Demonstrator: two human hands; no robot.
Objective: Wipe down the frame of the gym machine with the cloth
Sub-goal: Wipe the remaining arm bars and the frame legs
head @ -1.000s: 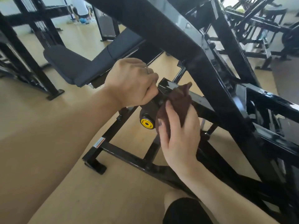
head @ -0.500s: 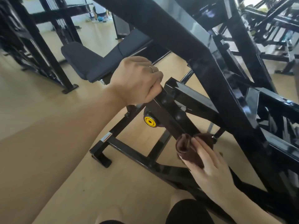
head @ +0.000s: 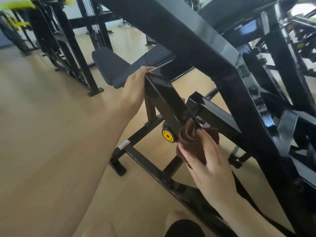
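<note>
Light wood floor (head: pixel 51 134); black machine frame (head: pixel 213 53); gym room.

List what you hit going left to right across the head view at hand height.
wood floor → left hand on the end of the black frame arm → yellow end cap → brown cloth pressed by the right hand → thick diagonal frame beam

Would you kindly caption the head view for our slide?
Right hand presses brown cloth against black frame arm; left hand steadies its upper end.
</note>
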